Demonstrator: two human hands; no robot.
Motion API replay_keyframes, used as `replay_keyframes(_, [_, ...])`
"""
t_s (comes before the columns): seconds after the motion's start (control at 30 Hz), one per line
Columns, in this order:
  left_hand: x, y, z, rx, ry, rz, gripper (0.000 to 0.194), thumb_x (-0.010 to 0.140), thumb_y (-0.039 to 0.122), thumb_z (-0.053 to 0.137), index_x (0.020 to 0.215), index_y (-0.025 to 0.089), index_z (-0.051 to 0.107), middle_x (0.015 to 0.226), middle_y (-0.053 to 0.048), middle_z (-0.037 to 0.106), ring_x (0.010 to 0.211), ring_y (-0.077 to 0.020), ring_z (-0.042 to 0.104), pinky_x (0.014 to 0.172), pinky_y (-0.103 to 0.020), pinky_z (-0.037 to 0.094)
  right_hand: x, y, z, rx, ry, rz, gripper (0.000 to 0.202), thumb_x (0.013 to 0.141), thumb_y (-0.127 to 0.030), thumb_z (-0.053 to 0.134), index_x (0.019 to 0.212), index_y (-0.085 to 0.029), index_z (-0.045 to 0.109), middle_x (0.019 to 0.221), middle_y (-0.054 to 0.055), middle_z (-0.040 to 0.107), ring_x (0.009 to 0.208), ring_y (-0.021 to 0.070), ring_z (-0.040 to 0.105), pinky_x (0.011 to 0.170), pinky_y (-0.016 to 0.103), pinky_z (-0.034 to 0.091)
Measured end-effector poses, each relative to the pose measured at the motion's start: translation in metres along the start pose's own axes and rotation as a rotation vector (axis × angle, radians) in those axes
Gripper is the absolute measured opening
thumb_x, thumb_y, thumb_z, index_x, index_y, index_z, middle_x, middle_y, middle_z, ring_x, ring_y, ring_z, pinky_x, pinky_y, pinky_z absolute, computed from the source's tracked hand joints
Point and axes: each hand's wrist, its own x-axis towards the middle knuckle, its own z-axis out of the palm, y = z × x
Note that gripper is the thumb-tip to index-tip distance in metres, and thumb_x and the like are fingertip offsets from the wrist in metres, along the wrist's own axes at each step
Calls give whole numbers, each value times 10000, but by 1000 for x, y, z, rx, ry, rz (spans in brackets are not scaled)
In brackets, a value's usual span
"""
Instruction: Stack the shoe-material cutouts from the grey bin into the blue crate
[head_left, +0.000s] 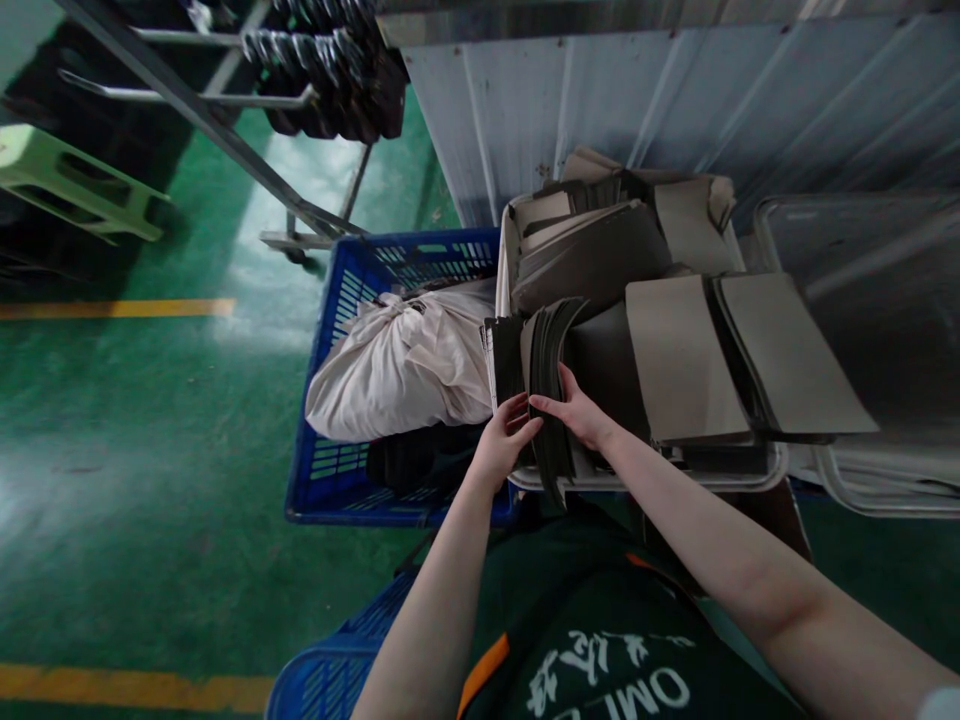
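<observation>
A thick stack of dark grey sheets (553, 350) stands on edge, its top curling to the right. Around its right side wraps my right hand (583, 412), the thumb laid across the near edges. My left hand (510, 438) grips the stack from the left, fingers curled toward it. Both hands are closed on the same stack. Just left of it are more upright sheets (504, 360) with pale edges. To the right lie flat piles of grey sheets (679, 350), resting over a white bin (765, 478). What the sheets are made of I cannot tell.
Left of the bin, a blue plastic crate (307, 470) holds a tied white cloth bundle (412, 365). A metal rack (247, 150) with hanging dark pieces stands beyond. More bins (832, 480) sit at right, against a corrugated metal panel (600, 110). A green stool (82, 185) is far left.
</observation>
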Motion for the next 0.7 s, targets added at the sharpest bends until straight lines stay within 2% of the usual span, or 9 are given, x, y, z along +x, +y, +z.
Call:
replay_keyframes(0.4, [1, 2, -3, -16, 19, -47, 565, 747, 354, 697, 1261, 239, 492, 1300, -102, 553, 1135, -216, 566, 989, -409, 447, 2, 2, -4, 29, -19, 3, 910, 677, -343, 752, 1418, -331, 225, 1256, 29, 565, 1148, 203, 553, 1050, 430, 428])
replay_keyframes(0.7, [2, 3, 0, 7, 8, -4, 536, 738, 333, 703, 1227, 223, 511, 1299, -96, 549, 1111, -209, 575, 959, -391, 469, 2, 1, -2, 54, -23, 16, 912, 675, -354, 754, 1419, -335, 226, 1254, 26, 568, 1147, 205, 553, 1053, 430, 425])
